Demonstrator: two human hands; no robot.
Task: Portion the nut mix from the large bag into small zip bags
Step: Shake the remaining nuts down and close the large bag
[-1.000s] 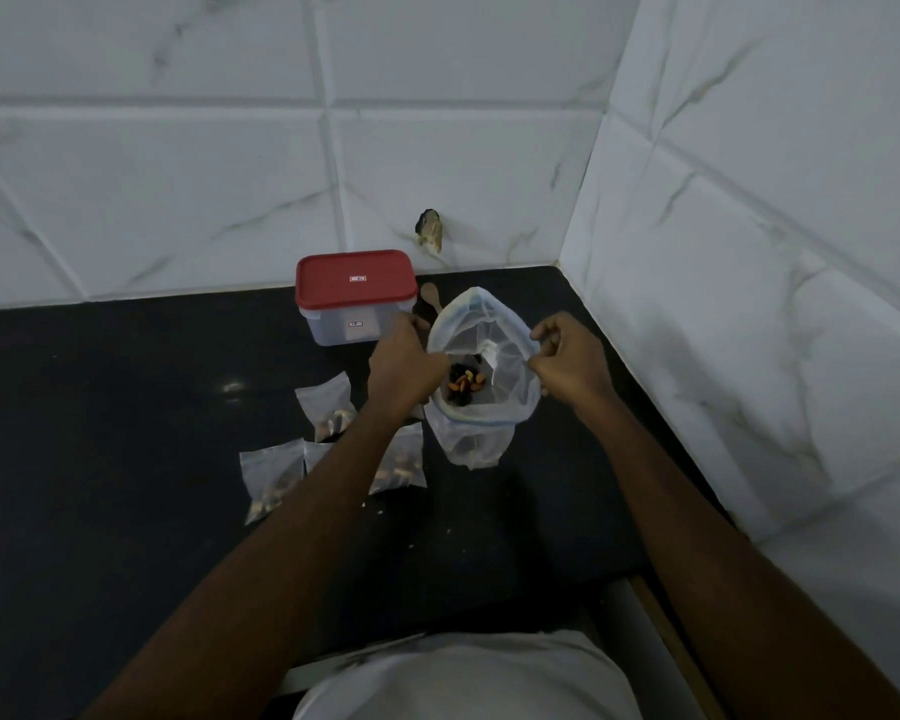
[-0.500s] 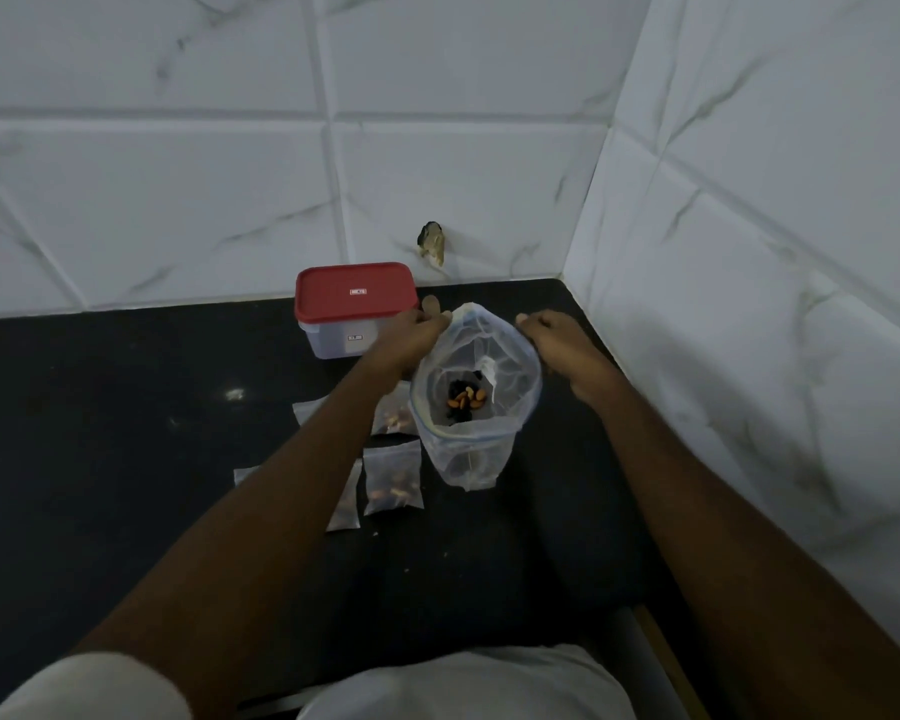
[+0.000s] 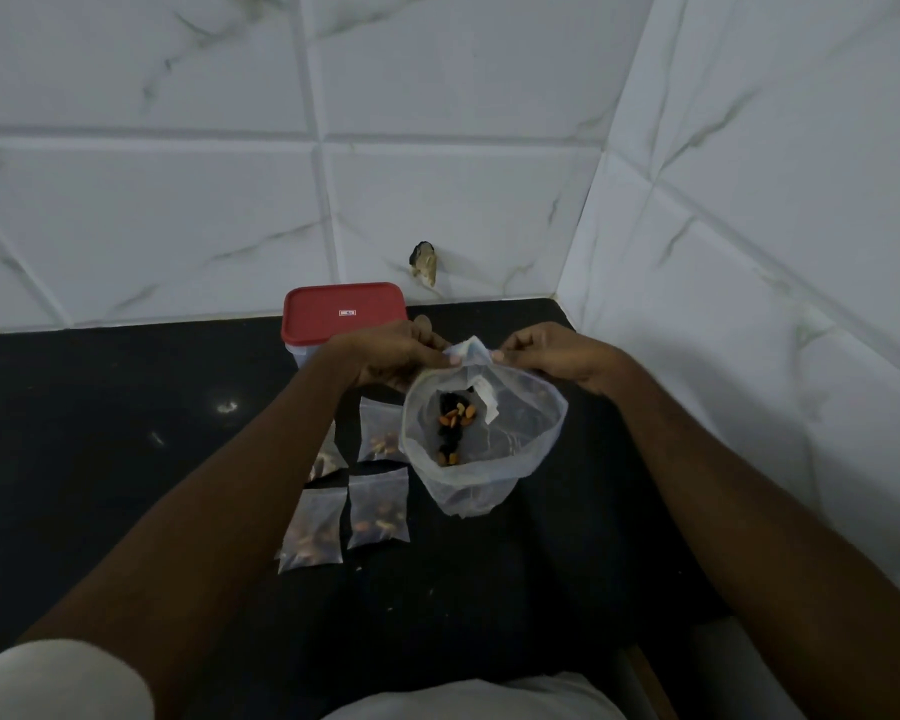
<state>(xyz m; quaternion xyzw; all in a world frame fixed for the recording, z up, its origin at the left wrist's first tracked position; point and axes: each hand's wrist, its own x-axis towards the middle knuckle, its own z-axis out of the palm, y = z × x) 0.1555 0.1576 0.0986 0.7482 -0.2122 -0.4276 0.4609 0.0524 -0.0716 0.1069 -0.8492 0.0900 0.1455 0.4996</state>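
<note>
Left hand: closed in a pinch on the far rim of the large bag.
Right hand: pinches the same far rim; its fingertips lie just beside those of the left hand.
Large bag, position: below and nearer the person than both hands, over the counter. Cannot tell whether its base rests on the counter.
Large bag, long axis: runs from the pinched rim down to the base; the mouth gapes upward.
Large bag, contents: a small remainder of nut mix at the bottom and a white slip against the inner wall.
Small zip bags: four, flat on the counter, left of the large bag; each holds a portion.
Nearer hand: the left, by judgement.
Red-lidded container: behind the left hand, lid on; contents hidden.
</note>
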